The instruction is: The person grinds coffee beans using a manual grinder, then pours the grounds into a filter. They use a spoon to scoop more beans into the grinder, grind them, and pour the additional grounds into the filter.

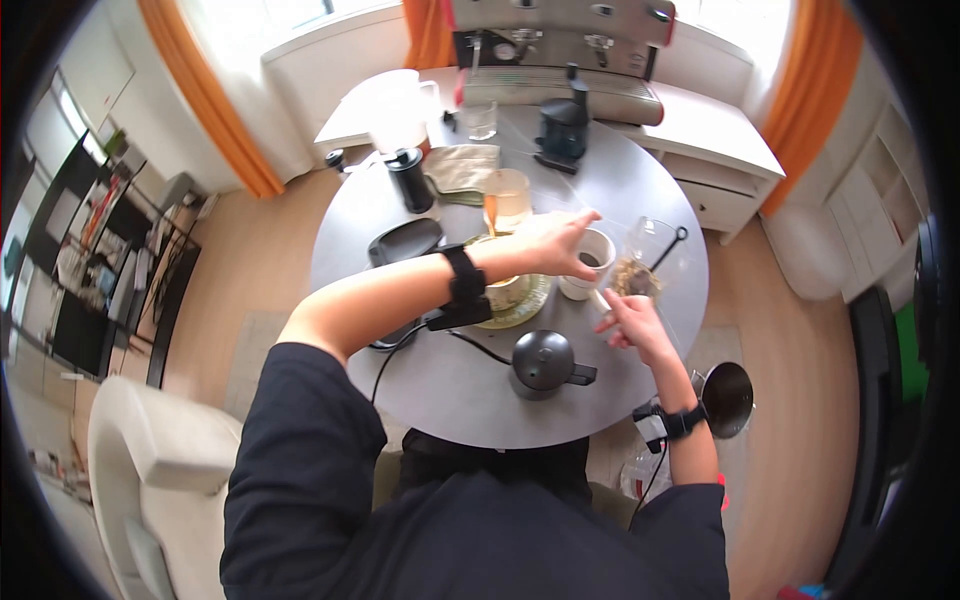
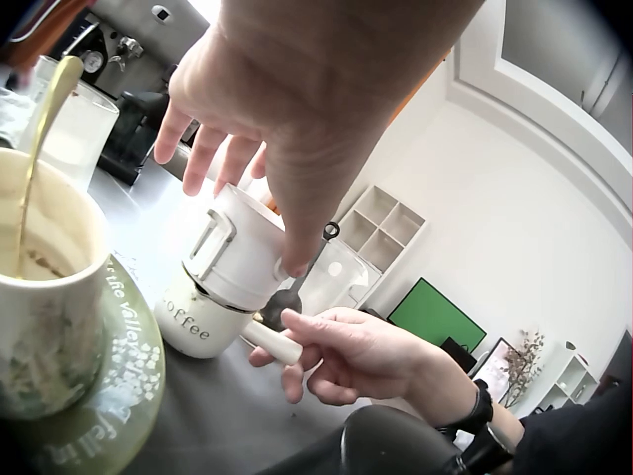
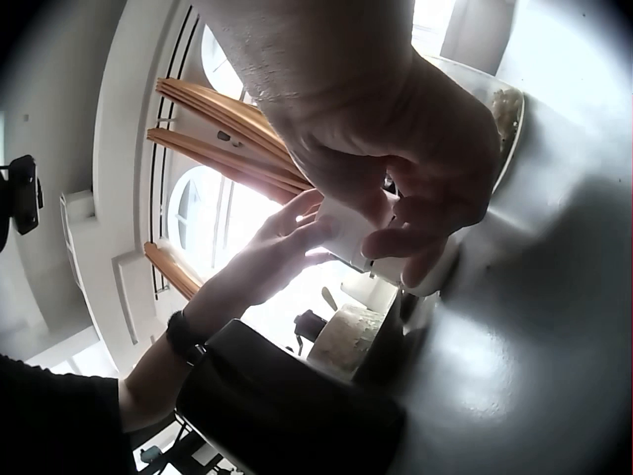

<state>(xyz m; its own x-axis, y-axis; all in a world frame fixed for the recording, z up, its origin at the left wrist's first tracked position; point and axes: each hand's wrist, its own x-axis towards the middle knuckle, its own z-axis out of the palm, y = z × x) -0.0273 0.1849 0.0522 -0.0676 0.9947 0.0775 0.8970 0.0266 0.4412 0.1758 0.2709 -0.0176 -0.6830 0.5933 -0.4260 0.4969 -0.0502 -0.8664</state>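
Note:
My left hand (image 1: 545, 243) (image 2: 287, 119) reaches over a white upper cup (image 2: 237, 252), its fingers and thumb spanning the sides near the rim. That cup sits on a white pot marked "coffee" (image 2: 203, 327). Dark contents show inside the upper cup in the head view. My right hand (image 1: 635, 325) (image 2: 361, 351) holds the pot's pale side handle (image 2: 279, 342) between thumb and fingers. In the right wrist view, the right hand (image 3: 415, 148) partly hides the cup, with the left hand (image 3: 262, 262) on its far side.
Left of the pot, a patterned mug (image 2: 49, 336) with a gold spoon stands on a green saucer (image 2: 134, 356). A black lidded pot (image 1: 542, 365) stands near the table's front edge. A glass container (image 1: 650, 240) with a dark-handled utensil is at the right; a black grinder (image 1: 408, 180) stands back left.

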